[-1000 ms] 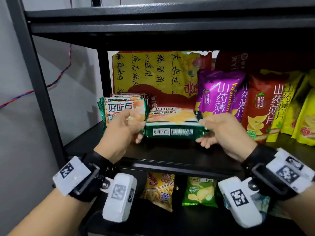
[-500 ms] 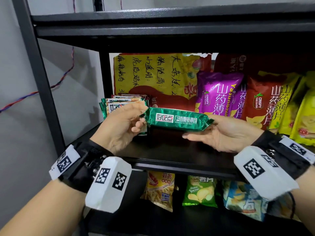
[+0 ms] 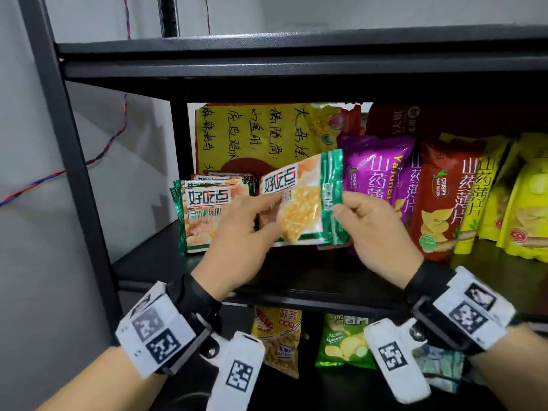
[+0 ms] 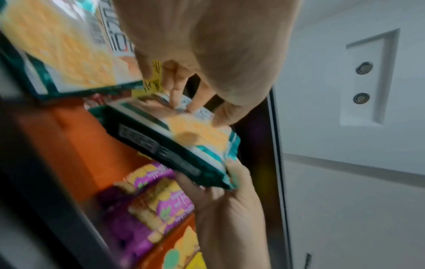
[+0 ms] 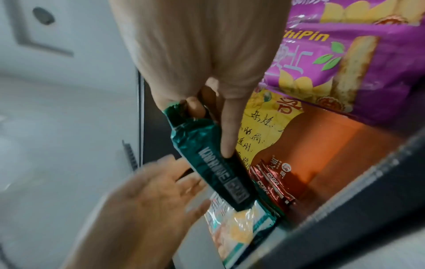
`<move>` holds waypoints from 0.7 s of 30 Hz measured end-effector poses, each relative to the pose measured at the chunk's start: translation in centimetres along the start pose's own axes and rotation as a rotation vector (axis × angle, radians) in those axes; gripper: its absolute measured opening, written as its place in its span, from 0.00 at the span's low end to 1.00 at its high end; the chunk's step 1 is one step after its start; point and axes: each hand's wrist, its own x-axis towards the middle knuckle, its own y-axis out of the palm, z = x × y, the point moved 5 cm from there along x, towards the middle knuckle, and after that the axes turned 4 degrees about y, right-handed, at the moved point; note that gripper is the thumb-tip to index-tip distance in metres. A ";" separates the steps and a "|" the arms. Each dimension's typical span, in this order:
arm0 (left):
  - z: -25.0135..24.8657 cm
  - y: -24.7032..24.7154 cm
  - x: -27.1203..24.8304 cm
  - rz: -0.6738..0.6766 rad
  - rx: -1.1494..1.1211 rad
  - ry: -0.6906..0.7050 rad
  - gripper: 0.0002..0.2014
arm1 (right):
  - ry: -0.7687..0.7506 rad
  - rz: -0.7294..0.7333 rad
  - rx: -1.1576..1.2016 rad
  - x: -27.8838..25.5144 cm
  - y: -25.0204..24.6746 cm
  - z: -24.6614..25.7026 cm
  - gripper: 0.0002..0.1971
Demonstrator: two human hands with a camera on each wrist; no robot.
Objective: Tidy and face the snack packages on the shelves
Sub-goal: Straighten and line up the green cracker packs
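Observation:
A green-edged packet (image 3: pixel 299 203) with an orange biscuit picture stands upright and slightly tilted, its front toward me, just above the middle shelf (image 3: pixel 296 295). My right hand (image 3: pixel 350 209) pinches its right green end seal; the right wrist view shows the thumb and forefinger on that packet (image 5: pixel 220 172). My left hand (image 3: pixel 246 232) lies against the packet's left front with straight fingers. In the left wrist view the fingertips (image 4: pixel 179 102) touch the packet's (image 4: pixel 184 138) face. A stack of matching packets (image 3: pixel 204 215) stands upright directly to the left.
Red sachets (image 3: pixel 225 176) sit behind the stack, before a yellow-and-red box with handwriting (image 3: pixel 252 137). Purple (image 3: pixel 376 173), red-brown (image 3: pixel 441 197) and yellow bags (image 3: pixel 527 203) fill the shelf to the right. A black upright (image 3: pixel 68 143) bounds the left. Snack bags (image 3: pixel 278 339) lie on the lower shelf.
The packet, lying flat a second ago and then held edge-on between both hands, has been turned upright with its front facing me. My left hand's fingers have straightened against it.

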 end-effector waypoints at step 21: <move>5.1 1.1 -0.2 -0.081 -1.268 -0.379 0.19 | -0.088 -0.345 0.125 -0.6 -2.1 1.7 0.13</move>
